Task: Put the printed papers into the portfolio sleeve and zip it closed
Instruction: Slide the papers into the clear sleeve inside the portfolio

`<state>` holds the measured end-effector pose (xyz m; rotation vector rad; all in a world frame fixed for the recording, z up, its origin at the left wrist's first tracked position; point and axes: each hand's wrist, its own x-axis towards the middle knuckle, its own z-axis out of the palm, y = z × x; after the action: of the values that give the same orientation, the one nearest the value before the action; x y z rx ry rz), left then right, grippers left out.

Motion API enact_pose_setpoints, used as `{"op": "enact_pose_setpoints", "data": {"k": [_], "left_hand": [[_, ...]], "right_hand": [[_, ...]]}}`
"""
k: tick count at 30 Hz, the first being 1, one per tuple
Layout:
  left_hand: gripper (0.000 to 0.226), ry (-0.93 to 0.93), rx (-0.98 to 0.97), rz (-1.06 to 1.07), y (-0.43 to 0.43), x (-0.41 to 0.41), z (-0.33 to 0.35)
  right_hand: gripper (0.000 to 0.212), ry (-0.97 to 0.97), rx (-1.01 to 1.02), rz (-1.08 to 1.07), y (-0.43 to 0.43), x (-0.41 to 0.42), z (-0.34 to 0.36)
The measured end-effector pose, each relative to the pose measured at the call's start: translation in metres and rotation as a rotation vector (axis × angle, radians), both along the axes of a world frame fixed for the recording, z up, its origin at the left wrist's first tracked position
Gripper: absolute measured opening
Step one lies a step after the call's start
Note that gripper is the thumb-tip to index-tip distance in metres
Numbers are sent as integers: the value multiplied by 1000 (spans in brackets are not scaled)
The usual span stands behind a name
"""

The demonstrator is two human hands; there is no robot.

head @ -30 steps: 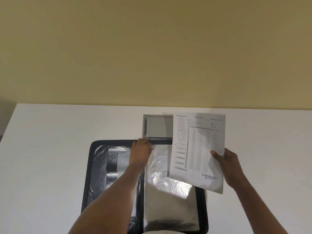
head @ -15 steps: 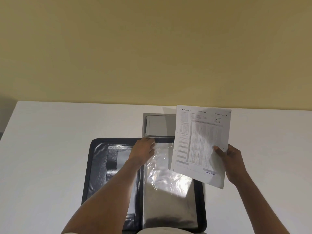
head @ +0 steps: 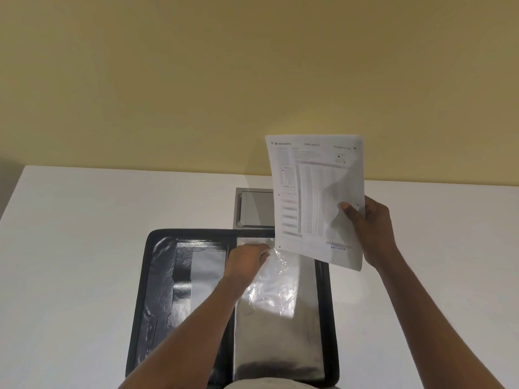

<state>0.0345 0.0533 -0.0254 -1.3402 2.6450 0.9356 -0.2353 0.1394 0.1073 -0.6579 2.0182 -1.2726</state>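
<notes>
A black zip portfolio (head: pixel 160 276) lies open flat on the white table (head: pixel 84 248). Its right half carries clear plastic sleeves (head: pixel 278 327). My left hand (head: pixel 247 262) pinches the top edge of the uppermost sleeve and lifts it a little off the stack. My right hand (head: pixel 370 228) holds the printed papers (head: pixel 317 197) by their right edge, upright and slightly tilted, above the portfolio's upper right corner. The sheets show a table of small print and a blue logo at the bottom.
A grey rectangular hatch plate (head: pixel 255 209) is set into the table just behind the portfolio, partly hidden by the papers. A yellow wall (head: pixel 252 80) rises behind the table's far edge. Bare table surface lies to the left and right.
My right hand has raised the papers higher and more upright. My left hand has pulled the top of the clear sleeve toward me, so the plastic crumples upward.
</notes>
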Motion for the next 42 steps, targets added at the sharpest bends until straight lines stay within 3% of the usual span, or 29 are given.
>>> {"op": "enact_pose_setpoints", "data": {"k": [6,12,19,30,42], "left_hand": [[12,101,-124,-15,18,5,-2],[13,77,-168,-38,15,4,1],[12,164,-132,0,15,2,2],[27,167,-35,-59,31,-24,8],[23,95,-16,24,71,-71,32]], "right_hand": [[13,96,-28,132,-40,20,3],[18,187,33,237,-64,42,-4],[27,100,95,304,-75,56,-23],[29,-44,160,388,-96,46,-57],[33,-117,160,386,-103,48,-72]]}}
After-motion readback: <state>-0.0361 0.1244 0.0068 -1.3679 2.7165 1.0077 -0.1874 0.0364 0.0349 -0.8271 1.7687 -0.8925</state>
